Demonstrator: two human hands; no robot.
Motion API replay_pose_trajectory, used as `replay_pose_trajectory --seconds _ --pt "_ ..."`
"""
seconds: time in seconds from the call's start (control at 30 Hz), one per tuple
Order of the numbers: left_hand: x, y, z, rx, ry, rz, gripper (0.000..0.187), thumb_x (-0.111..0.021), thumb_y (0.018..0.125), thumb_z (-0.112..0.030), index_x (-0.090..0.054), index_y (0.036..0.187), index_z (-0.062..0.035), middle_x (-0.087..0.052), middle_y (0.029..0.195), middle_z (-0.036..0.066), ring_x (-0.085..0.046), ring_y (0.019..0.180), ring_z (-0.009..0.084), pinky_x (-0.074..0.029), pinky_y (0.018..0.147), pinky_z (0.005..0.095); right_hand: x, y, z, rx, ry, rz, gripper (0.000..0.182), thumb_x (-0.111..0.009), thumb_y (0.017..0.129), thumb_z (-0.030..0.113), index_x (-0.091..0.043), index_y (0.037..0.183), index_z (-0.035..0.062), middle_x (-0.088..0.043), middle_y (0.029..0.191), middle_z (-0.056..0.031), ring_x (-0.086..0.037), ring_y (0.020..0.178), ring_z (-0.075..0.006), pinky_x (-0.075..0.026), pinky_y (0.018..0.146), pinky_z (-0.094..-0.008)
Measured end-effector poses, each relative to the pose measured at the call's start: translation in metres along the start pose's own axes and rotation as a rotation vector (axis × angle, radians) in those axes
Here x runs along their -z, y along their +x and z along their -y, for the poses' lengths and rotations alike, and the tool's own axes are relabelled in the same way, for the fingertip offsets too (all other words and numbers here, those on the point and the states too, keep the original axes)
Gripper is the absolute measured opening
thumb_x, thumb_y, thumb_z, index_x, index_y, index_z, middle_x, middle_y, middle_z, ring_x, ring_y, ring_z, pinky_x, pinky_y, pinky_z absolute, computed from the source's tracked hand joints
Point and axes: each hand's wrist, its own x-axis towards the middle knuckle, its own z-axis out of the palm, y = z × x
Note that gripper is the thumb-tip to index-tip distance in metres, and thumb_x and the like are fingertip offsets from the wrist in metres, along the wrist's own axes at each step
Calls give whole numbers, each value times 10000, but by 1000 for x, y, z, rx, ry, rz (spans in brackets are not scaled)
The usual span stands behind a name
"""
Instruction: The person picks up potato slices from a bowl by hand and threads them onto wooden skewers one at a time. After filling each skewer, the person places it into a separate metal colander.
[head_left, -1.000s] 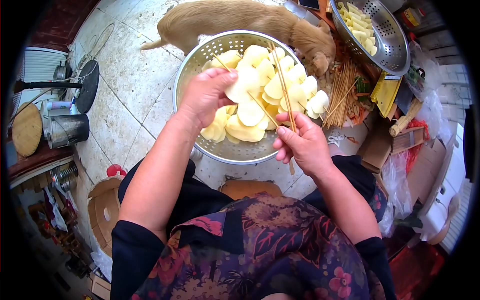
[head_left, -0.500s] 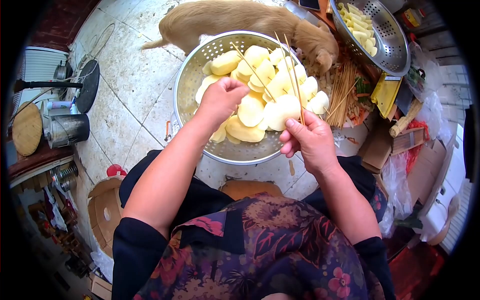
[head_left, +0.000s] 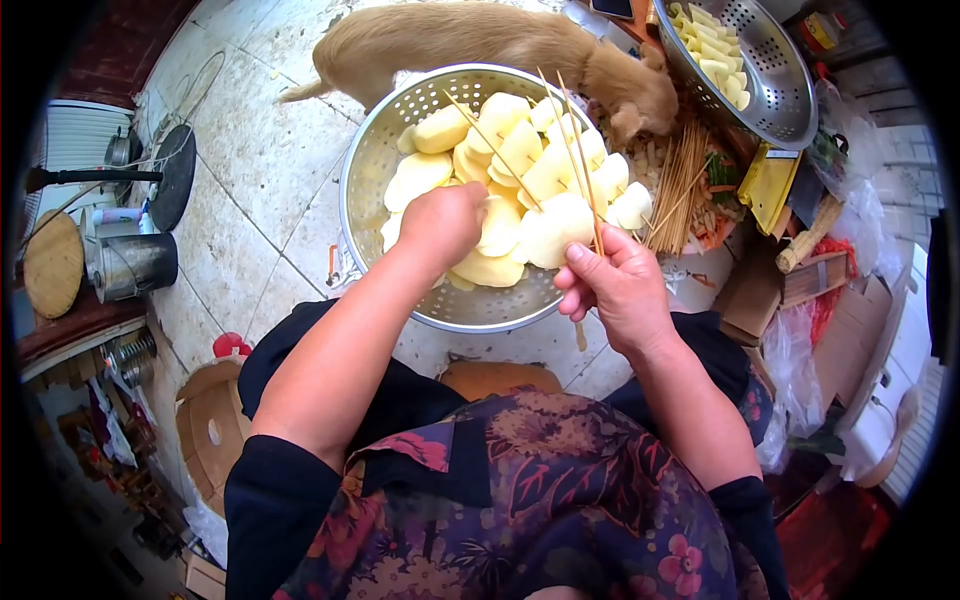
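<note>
A metal colander (head_left: 357,215) in front of me is heaped with pale yellow potato slices (head_left: 418,178). My right hand (head_left: 618,285) is closed around thin wooden skewers (head_left: 577,140) at the colander's right front, with its thumb by a round slice (head_left: 556,230). Over the left part of the heap, my left hand (head_left: 446,226) has its fingers pressed together; what they hold, if anything, is hidden. Another skewer (head_left: 493,150) slants across the slices between the hands.
A tan dog (head_left: 450,42) stands behind the colander, its head lowered near a pile of skewers (head_left: 678,195). A second colander (head_left: 780,85) with pale pieces is at upper right. Cardboard, plastic bags and a pot (head_left: 140,264) lie at the sides.
My left hand has moved slightly right and down, closer to the slices. The colander has shifted slightly left, and the dog's head has risen a little.
</note>
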Motion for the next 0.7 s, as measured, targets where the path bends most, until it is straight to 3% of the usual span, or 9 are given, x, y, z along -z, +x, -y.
replay_pose_trajectory --seconds 0.07,0.2,0.27,0.3,0.37,0.47,0.7 --pt "-7 -2 7 -166 84 -140 235 -661 785 -177 -651 1002 -86 -663 933 146 -628 863 332 -497 782 399 -1 0 0 -1 -2 9 231 -557 930 145 -543 1116 8 -623 742 -41 -564 511 -87 -440 451 -200" --pt "9 2 14 -251 -53 -290 199 -646 806 -170 -652 973 -62 -677 886 126 -652 802 265 -517 720 365 -3 -1 1 -34 -31 16 221 -553 932 144 -540 1104 5 -616 735 -37 -559 513 -81 -438 451 -198" --pt "43 7 6 240 -639 -44 172 -649 821 -171 -645 938 -45 -675 861 79 -647 759 169 -518 649 308 -4 -2 -1 -48 -41 23 212 -552 933 144 -543 1094 6 -615 734 -36 -559 516 -79 -439 452 -196" --pt "49 10 15 236 -848 -99 172 -645 839 -172 -625 949 -42 -656 851 41 -626 751 117 -505 623 252 -4 -2 -2 -54 -61 38 202 -550 933 142 -547 1083 7 -615 730 -34 -560 514 -78 -439 450 -194" --pt "63 9 20 268 -1175 -223 180 -612 860 -154 -598 1009 -54 -651 892 49 -631 792 141 -517 643 262 -6 -3 -3 -59 -82 58 191 -548 933 141 -552 1071 9 -614 727 -32 -561 513 -77 -440 449 -191" --pt "77 4 20 205 -1399 -301 208 -566 881 -128 -558 1074 -50 -632 970 71 -629 854 160 -536 683 286 -8 -4 -2 -86 -112 87 181 -546 932 137 -559 1061 10 -614 720 -28 -566 511 -77 -440 443 -186" --pt "86 10 32 155 -1475 -368 241 -512 895 -104 -502 1123 -29 -604 1051 102 -627 912 205 -551 755 340 -8 -5 -2 -80 -103 100 183 -549 929 137 -559 1062 12 -617 719 -27 -571 510 -79 -441 438 -185"
